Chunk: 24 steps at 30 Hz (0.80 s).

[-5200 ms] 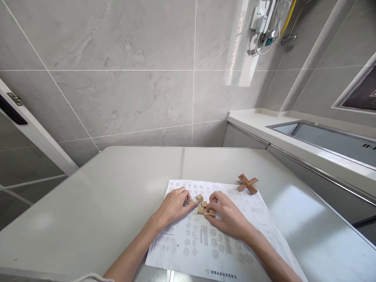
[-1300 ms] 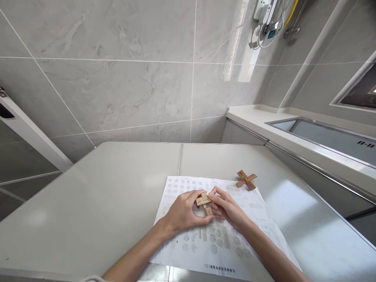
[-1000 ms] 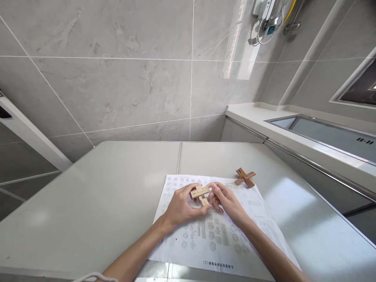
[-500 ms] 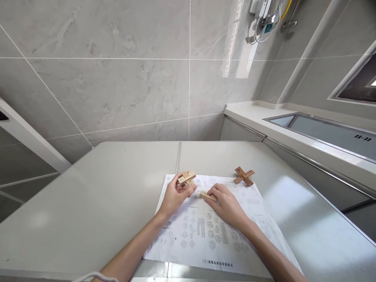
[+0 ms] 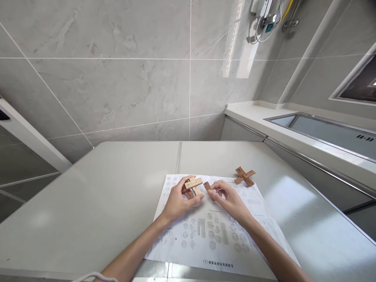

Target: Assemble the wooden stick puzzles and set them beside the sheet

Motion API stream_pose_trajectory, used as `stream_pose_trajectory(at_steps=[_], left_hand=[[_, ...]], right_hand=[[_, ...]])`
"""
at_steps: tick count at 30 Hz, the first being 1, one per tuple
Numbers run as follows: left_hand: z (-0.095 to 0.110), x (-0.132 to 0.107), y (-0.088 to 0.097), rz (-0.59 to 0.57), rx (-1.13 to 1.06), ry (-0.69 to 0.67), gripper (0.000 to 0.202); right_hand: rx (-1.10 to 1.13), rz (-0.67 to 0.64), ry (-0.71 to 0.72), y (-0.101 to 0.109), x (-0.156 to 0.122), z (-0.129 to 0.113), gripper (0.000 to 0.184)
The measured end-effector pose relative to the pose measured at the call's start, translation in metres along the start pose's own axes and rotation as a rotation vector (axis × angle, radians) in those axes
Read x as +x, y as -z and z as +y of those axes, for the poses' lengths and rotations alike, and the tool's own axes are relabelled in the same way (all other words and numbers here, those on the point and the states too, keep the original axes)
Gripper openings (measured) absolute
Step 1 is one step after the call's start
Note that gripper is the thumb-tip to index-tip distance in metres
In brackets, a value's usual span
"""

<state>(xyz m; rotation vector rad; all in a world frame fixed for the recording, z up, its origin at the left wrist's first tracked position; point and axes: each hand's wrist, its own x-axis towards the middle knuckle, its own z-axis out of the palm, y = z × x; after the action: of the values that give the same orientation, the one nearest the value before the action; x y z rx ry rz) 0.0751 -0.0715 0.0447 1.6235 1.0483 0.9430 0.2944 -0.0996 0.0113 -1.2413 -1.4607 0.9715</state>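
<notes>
My left hand [image 5: 178,197] is closed round a small cross of pale wooden puzzle bars [image 5: 193,184], lifted a little above a printed instruction sheet [image 5: 217,239]. Just to its right, my right hand [image 5: 227,197] pinches a single wooden bar [image 5: 208,186] between thumb and fingertips, its end close to the cross. A darker wooden puzzle cross [image 5: 244,176] lies by itself near the sheet's far right corner.
The sheet lies on a grey tabletop [image 5: 102,188] with a seam down its middle, set against a tiled wall. To the right runs a white counter [image 5: 264,117] with a steel sink [image 5: 331,135]. A white door frame [image 5: 32,137] stands on the left.
My right hand has lifted the single bar off the sheet and brought it up toward the cross. My left hand has drawn the cross rightward to meet it.
</notes>
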Motion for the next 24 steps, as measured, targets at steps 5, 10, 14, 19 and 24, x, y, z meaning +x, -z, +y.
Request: stream_pose_trajectory(at_steps=[5, 10, 14, 19, 24], left_hand=[[0.000, -0.001, 0.000, -0.018, 0.028, 0.005, 0.061], [0.002, -0.003, -0.001, -0.052, 0.058, -0.008, 0.057], [0.002, -0.004, -0.004, -0.073, 0.079, -0.029, 0.058], [-0.002, -0.004, -0.004, -0.079, 0.136, -0.045, 0.060], [-0.005, -0.004, -0.004, -0.049, 0.176, -0.077, 0.058]], right_hand=[[0.224, -0.031, -0.100, 0.001, -0.001, -0.005, 0.041], [0.327, -0.059, -0.131, -0.006, -0.002, -0.007, 0.044], [0.387, -0.040, -0.093, -0.009, -0.004, -0.005, 0.050], [0.243, -0.063, -0.021, -0.009, -0.005, -0.006, 0.038], [-0.042, 0.042, 0.155, -0.010, -0.004, -0.007, 0.028]])
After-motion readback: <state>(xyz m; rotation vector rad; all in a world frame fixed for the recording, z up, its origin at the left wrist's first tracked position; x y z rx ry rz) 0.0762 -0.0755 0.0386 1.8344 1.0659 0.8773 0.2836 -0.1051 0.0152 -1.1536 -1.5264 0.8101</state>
